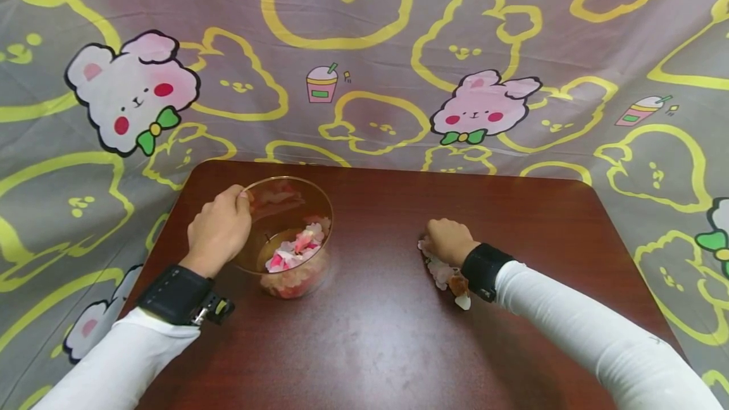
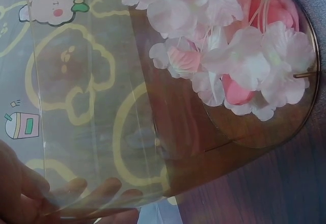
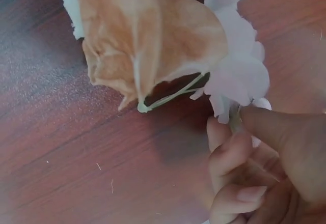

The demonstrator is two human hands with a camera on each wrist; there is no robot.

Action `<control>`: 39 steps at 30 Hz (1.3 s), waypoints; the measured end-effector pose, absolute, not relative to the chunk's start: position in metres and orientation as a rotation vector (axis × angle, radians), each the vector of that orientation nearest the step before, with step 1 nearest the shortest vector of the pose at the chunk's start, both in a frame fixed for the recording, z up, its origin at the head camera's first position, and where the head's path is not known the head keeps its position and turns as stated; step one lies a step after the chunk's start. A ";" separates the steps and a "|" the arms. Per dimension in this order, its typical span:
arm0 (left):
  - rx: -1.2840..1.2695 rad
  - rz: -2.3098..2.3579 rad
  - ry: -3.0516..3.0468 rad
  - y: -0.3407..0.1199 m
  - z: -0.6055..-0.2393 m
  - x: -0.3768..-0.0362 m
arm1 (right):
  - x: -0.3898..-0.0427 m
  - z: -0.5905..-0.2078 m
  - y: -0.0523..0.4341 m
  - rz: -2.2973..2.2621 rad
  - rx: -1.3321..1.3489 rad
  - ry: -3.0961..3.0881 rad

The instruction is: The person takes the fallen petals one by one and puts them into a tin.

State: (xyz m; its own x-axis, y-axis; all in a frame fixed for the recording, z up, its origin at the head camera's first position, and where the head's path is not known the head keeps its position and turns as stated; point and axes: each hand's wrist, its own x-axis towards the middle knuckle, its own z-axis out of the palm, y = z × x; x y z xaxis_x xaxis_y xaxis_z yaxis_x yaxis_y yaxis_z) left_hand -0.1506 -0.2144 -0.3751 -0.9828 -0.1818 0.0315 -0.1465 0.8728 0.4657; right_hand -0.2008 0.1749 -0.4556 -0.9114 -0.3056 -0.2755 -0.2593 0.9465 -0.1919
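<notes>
No writing can be read anywhere. The dark red-brown worktop [image 1: 387, 334] stands against a grey cloth [image 1: 364, 49] printed with yellow bear outlines, pink rabbits and drink cups. The left hand [image 1: 219, 229] has its grip curled over the rim of a clear cup [image 1: 285, 207], which stands upright at the worktop's left with pink and white petals [image 1: 296, 248] inside. The right hand [image 1: 450, 240], grip closed, pinches a flower sprig [image 3: 168, 46] lying flat at the worktop's middle right, its long axis running towards the person
</notes>
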 end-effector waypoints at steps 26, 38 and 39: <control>0.256 -0.719 -2.974 -0.215 -0.375 -0.152 | -0.200 -0.414 0.141 -0.547 -0.638 2.901; 0.258 -0.718 -2.973 -0.215 -0.375 -0.150 | -0.180 -0.379 0.102 -0.765 -0.905 2.950; 0.258 -0.717 -2.974 -0.214 -0.375 -0.150 | -0.179 -0.376 0.099 -0.787 -0.928 2.953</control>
